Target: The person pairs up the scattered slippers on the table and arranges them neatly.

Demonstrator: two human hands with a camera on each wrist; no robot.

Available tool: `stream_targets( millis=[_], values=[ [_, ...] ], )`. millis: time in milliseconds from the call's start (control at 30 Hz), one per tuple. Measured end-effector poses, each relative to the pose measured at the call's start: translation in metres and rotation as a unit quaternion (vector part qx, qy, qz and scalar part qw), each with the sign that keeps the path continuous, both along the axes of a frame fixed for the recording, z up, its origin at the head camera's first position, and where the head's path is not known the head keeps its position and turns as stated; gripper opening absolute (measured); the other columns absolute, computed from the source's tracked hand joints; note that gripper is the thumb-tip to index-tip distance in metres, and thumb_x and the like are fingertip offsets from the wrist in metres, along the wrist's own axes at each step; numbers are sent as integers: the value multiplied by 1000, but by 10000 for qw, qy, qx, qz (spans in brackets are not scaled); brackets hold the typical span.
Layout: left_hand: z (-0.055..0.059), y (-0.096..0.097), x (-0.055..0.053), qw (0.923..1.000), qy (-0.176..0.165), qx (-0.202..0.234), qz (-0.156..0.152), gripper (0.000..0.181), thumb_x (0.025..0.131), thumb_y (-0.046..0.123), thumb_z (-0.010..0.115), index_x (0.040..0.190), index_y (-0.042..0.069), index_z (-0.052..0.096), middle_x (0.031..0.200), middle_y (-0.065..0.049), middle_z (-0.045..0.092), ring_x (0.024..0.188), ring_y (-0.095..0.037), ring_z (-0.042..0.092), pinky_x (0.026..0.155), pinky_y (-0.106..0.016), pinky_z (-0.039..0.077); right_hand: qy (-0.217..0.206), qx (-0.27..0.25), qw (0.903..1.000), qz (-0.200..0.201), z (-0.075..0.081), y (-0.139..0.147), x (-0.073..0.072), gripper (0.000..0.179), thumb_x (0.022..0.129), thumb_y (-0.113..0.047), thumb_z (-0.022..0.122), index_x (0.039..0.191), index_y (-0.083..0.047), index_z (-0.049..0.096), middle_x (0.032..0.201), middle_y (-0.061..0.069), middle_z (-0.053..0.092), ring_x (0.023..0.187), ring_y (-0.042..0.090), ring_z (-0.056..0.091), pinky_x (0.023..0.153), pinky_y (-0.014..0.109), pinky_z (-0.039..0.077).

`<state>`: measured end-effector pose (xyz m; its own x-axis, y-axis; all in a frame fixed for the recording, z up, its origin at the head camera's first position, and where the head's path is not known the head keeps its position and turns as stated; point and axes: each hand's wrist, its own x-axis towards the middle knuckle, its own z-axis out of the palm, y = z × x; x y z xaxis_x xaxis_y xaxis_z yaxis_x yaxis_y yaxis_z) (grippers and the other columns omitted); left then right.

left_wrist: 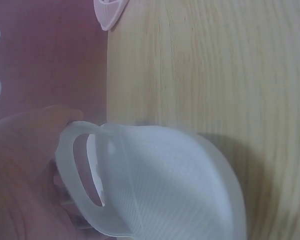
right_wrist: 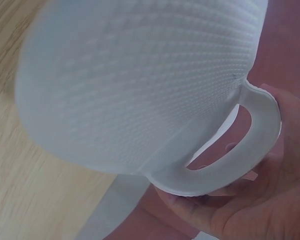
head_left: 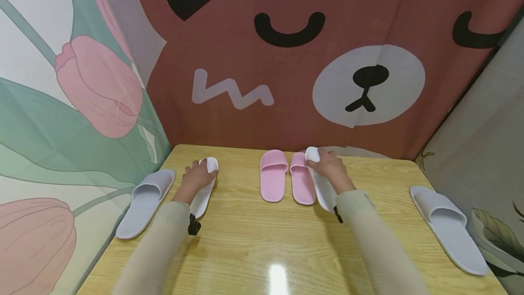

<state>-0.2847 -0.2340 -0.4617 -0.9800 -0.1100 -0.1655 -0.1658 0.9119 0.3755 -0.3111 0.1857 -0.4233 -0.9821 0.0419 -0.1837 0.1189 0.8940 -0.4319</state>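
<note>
My left hand [head_left: 197, 177] grips a white slipper [head_left: 200, 201] by its strap end, fingers and thumb wrapped around the sides. In the left wrist view, this slipper's textured sole [left_wrist: 175, 185] stretches out from the hand over the wood. On the other side, my right hand [head_left: 330, 167] holds a second white slipper [head_left: 323, 192] around its strap, its toe tilted up. That slipper overlaps the right one of two pink slippers [head_left: 273, 188] in the head view. Its dotted sole [right_wrist: 140, 90] fills much of the right wrist view.
A larger pale slipper [head_left: 141, 215] lies along the left edge of the wooden table [head_left: 245, 245]. Another pale slipper [head_left: 456, 236] lies near the right edge. Behind the table hangs a brown bear-print cloth [head_left: 229, 126], with printed cloths at both sides.
</note>
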Motion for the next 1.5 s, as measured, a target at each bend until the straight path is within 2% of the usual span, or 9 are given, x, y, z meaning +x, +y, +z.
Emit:
stream_targets(
  millis=[333, 600, 1067, 1500],
  values=[
    [-2, 1, -2, 10000, 69, -24, -44, 79, 102, 48, 49, 158, -1, 24, 157, -34, 23, 139, -63, 22, 107, -73, 29, -24, -106, 9999, 4, 2, -10, 0, 87, 95, -57, 57, 160, -10, 26, 155, 29, 29, 134, 51, 37, 103, 67, 39],
    [-5, -1, -5, 9999, 134, -61, -33, 78, 101, 47, 50, 157, -2, 26, 156, -34, 26, 137, -63, 25, 105, -73, 31, 131, -95, 9999, 22, 1, -20, -4, 84, 95, -56, 58, 160, -12, 28, 153, 28, 33, 130, 50, 41, 102, 67, 41],
    [-6, 0, -9, 10000, 23, 28, 45, 78, 103, 47, 48, 159, -1, 23, 158, -34, 22, 139, -63, 22, 106, -73, 29, 385, -101, 9991, 151, 3, -38, -5, 80, 95, -55, 58, 156, -9, 35, 148, 26, 38, 127, 47, 44, 101, 65, 42],
    [-5, 2, -13, 10000, -3, -23, 58, 78, 103, 47, 48, 159, -1, 23, 158, -34, 21, 140, -63, 20, 108, -73, 28, 303, -69, 9994, 118, 4, -52, -8, 82, 95, -58, 58, 158, -12, 33, 151, 23, 36, 129, 47, 41, 103, 65, 41]
  ],
)
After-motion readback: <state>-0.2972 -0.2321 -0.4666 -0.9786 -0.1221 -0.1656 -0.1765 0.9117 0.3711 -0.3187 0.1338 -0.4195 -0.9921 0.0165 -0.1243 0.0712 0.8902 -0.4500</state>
